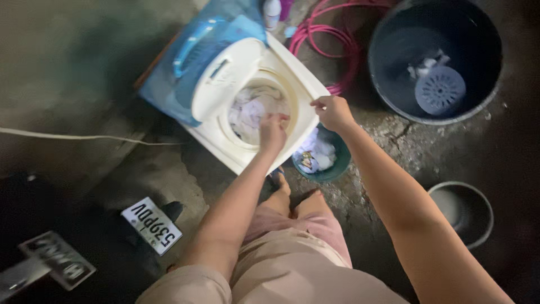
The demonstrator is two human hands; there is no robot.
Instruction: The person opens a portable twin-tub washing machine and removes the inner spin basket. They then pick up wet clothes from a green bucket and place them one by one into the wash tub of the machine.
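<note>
1. Left hand (273, 130) is closed on laundry (253, 112) inside the washing machine (292, 73) tub.
2. Right hand (333, 112), fingers curled, is braced on the rim.
3. Wet cloth is best lifted clear before being moved toward the green basin (337, 166).

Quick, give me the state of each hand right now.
Left hand: closed on laundry in the washing machine tub.
Right hand: closed, resting on the machine's rim; holding anything cannot be told.

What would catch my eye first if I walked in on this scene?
Probably the white washing machine at top centre, lid up and drum full of pale laundry. The left hand reaches into the drum while the right hand rests on the machine's rim. A big dark bucket stands at upper right.
</note>
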